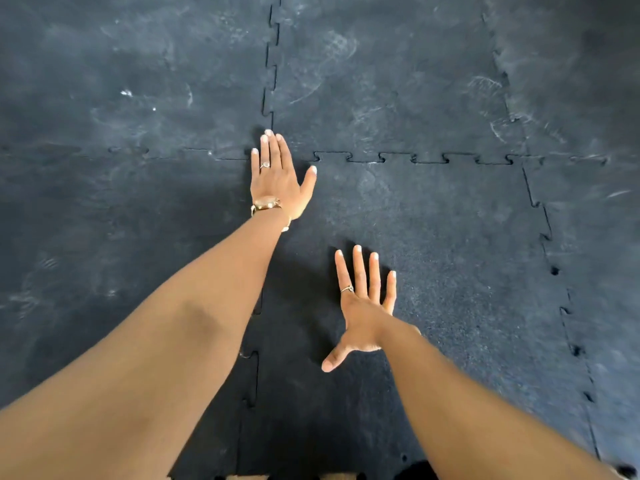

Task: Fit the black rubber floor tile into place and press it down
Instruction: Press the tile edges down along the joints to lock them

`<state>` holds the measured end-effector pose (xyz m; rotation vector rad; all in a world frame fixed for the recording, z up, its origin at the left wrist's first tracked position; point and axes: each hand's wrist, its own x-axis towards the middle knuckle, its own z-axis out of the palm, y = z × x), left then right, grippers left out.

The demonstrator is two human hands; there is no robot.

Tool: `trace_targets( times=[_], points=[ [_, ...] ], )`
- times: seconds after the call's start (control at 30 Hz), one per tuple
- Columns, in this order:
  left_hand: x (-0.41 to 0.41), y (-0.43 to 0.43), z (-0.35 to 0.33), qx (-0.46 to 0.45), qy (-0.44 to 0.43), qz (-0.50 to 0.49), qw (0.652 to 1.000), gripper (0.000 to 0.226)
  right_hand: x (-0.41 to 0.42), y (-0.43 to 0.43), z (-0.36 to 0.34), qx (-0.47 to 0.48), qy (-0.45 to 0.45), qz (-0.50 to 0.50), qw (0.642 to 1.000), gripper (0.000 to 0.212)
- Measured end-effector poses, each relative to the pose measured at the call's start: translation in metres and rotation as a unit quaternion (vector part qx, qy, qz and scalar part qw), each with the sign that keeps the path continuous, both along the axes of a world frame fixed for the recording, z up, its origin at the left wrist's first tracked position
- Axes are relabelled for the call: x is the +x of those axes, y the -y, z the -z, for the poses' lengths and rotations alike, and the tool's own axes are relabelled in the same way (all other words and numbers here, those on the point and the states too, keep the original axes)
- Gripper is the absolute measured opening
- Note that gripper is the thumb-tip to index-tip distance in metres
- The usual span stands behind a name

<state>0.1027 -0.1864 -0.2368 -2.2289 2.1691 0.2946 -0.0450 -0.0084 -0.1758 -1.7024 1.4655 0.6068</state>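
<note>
From the head camera, we look down on the black rubber floor tile [450,258], which lies flat in its slot among the neighbouring tiles [138,81], its jigsaw edges meeting theirs on the far side, the left and the right. Our left hand [277,178] lies flat and open, fingers together, right on the tile's far-left corner where four tiles meet; it grips nothing. Our right hand [363,306] is spread wide, palm down on the tile's near-left area, also empty. Both hands sit toward the left seam [254,375], so the tile's unpressed bulk stretches away to the right of them, and the right hand is the nearer one to it.

We judge the right seam [554,271] the next concern: small dark gaps show between its teeth, suggesting it is not fully seated.

The floor is dusty, with pale scuffs and shoe prints on the surrounding tiles. Little else of the room shows.
</note>
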Motion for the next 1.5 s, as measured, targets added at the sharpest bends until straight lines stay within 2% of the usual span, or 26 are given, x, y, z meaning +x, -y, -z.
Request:
trace_targets(
  times=[0.13, 0.23, 0.4, 0.5, 0.7, 0.93, 1.2, 1.43, 1.5],
  points=[
    [0.003, -0.02, -0.021, 0.045, -0.062, -0.009, 0.997, 0.081, 0.002, -0.001, -0.005, 0.002, -0.004, 0.002, 1.0, 0.169],
    [0.003, -0.103, -0.02, -0.002, -0.114, -0.004, 0.993, 0.073, 0.003, 0.0, -0.007, -0.001, -0.003, 0.002, 1.0, 0.169],
    [0.018, -0.264, -0.007, -0.016, -0.098, 0.029, 0.995, 0.064, 0.002, 0.0, -0.006, -0.006, -0.01, 0.002, 1.0, 0.17],
    [0.017, -0.311, -0.005, 0.003, -0.07, 0.022, 0.997, 0.065, 0.003, 0.0, -0.006, -0.001, -0.005, -0.004, 1.0, 0.166],
    [0.015, -0.314, -0.011, 0.037, -0.018, 0.014, 0.999, 0.072, 0.005, 0.001, -0.011, 0.02, -0.003, -0.009, 1.0, 0.159],
    [0.014, -0.312, -0.011, 0.061, -0.019, 0.02, 0.998, 0.073, 0.006, -0.001, -0.01, 0.002, 0.0, -0.007, 1.0, 0.158],
    [0.014, -0.309, -0.012, 0.074, -0.011, 0.034, 0.997, 0.071, 0.006, 0.005, -0.01, 0.027, -0.023, -0.009, 0.999, 0.154],
    [0.009, -0.316, -0.012, 0.044, 0.007, 0.045, 0.998, 0.07, -0.005, -0.012, 0.006, -0.047, 0.007, -0.021, 0.999, 0.15],
    [0.009, -0.319, -0.011, 0.044, 0.015, 0.048, 0.998, 0.07, -0.014, -0.024, 0.01, -0.085, 0.024, -0.026, 0.996, 0.137]
  ],
)
